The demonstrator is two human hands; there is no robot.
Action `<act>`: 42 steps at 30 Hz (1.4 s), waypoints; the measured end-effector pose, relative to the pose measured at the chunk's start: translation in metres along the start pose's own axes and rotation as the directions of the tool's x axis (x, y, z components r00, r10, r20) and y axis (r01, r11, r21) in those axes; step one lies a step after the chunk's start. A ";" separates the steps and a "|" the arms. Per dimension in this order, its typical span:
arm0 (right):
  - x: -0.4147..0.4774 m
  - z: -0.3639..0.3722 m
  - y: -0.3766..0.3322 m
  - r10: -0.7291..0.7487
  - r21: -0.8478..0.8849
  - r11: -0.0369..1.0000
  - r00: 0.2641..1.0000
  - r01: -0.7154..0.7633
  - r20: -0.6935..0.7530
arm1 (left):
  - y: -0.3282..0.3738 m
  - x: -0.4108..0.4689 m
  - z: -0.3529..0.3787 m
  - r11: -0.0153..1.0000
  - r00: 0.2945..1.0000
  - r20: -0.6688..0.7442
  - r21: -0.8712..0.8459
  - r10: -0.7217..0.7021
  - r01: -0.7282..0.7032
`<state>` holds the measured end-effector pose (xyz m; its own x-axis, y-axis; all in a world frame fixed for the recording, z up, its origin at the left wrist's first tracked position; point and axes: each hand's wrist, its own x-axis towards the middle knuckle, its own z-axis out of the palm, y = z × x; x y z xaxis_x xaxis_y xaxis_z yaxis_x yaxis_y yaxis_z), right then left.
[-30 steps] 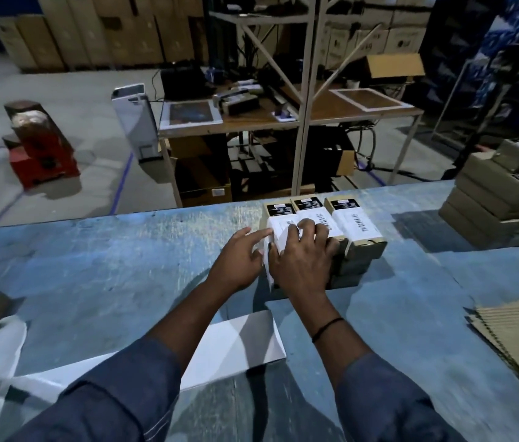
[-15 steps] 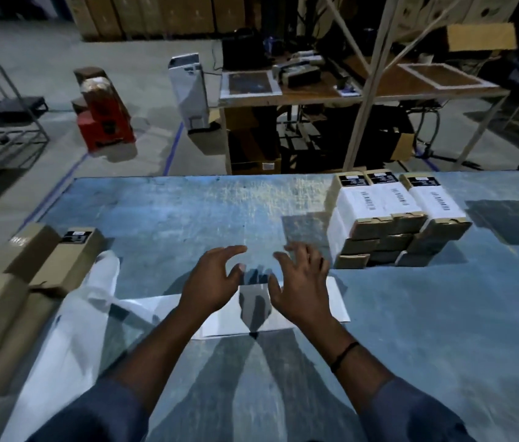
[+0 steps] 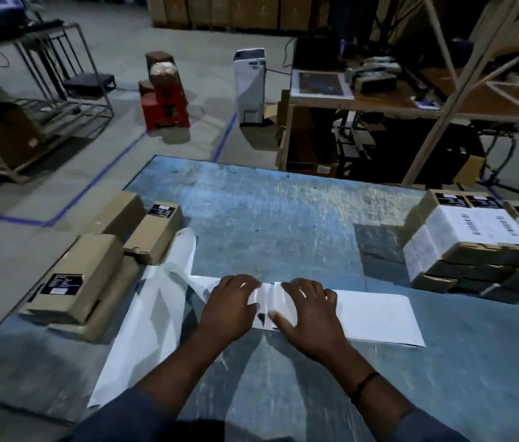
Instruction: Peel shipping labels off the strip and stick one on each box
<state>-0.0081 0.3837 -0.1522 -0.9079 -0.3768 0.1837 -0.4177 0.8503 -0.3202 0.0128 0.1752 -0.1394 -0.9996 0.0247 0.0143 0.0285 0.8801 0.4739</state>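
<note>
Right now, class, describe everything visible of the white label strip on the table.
The label strip is long white paper lying flat across the blue table, its left end trailing beside brown boxes. It buckles up between the left hand and right hand, which both rest on it; any pinch is unclear.
</note>
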 end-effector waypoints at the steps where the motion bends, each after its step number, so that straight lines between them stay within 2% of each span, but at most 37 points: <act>1: -0.001 0.001 -0.005 -0.011 -0.007 1.000 0.999 0.011 0.050 | -0.003 -0.001 0.001 1.000 1.000 -0.002 0.003 0.001 -0.001; 3: -0.002 0.001 -0.013 -0.022 -0.037 0.999 0.994 0.026 0.106 | -0.006 -0.002 0.001 1.000 1.000 0.003 0.014 -0.011 0.011; 8: -0.004 0.001 -0.023 -0.016 0.024 1.000 0.999 0.015 0.043 | -0.025 -0.002 -0.003 1.000 1.000 0.003 0.015 0.024 -0.024; 11: -0.005 -0.006 -0.030 0.048 0.246 0.969 0.998 -0.035 -0.045 | -0.040 -0.002 -0.009 0.996 1.000 -0.008 0.088 -0.005 0.006; 13: -0.003 -0.017 -0.035 0.160 0.442 0.894 0.975 -0.076 -0.156 | -0.049 -0.003 -0.014 0.985 0.998 -0.066 0.168 -0.021 0.031; 15: -0.001 -0.031 -0.037 0.323 0.573 0.811 0.909 -0.122 -0.264 | -0.041 -0.003 -0.014 0.987 0.994 -0.109 0.161 -0.004 0.022; 19: -0.001 -0.062 -0.025 0.547 0.707 0.692 0.745 -0.145 -0.382 | -0.002 -0.007 0.004 1.000 0.999 -0.054 -0.011 -0.001 0.000; 23: -0.009 -0.088 0.020 0.781 0.842 0.516 0.490 -0.157 -0.387 | -0.004 -0.010 0.025 0.995 0.992 -0.124 0.100 0.029 -0.016; 27: -0.026 -0.106 0.064 0.879 0.869 0.447 0.281 -0.209 -0.385 | -0.028 -0.005 0.015 0.965 0.970 -0.242 0.253 -0.008 0.071; 29: -0.033 -0.112 0.075 0.903 0.883 0.417 0.210 -0.217 -0.375 | -0.021 -0.001 0.011 0.984 0.967 -0.253 0.181 0.042 0.005; 31: -0.037 -0.119 0.083 0.915 0.891 0.399 0.153 -0.217 -0.373 | 0.010 0.002 0.013 0.988 0.966 -0.215 -0.035 0.143 -0.154; 32: -0.040 -0.121 0.086 0.919 0.894 0.393 0.136 -0.216 -0.371 | 0.030 0.003 0.016 0.958 0.957 -0.189 -0.146 0.218 -0.247; 34: -0.045 -0.125 0.092 0.912 0.880 0.410 0.136 -0.240 -0.388 | 0.065 0.004 0.032 0.873 0.906 -0.131 -0.242 0.403 -0.423; 36: -0.051 -0.127 0.096 0.861 0.806 0.509 0.187 -0.301 -0.474 | 0.092 0.007 0.053 0.817 0.837 -0.076 -0.188 0.541 -0.545; 39: -0.056 -0.120 0.099 0.735 0.555 0.669 0.332 -0.494 -0.591 | 0.105 0.011 0.084 0.818 0.824 -0.018 -0.107 0.567 -0.565; 41: -0.059 -0.113 0.094 0.689 0.350 0.682 0.403 -0.643 -0.603 | 0.101 0.013 0.094 0.819 0.823 0.024 -0.129 0.567 -0.560; 42: -0.061 -0.109 0.091 0.631 0.227 0.709 0.457 -0.668 -0.626 | 0.099 0.013 0.095 0.808 0.816 0.028 -0.167 0.577 -0.565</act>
<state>0.0132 0.5242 -0.0912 -0.6565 0.5948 0.4639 0.3027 0.7710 -0.5603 0.0024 0.3075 -0.1759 -0.7997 0.5412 0.2600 0.5880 0.6182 0.5216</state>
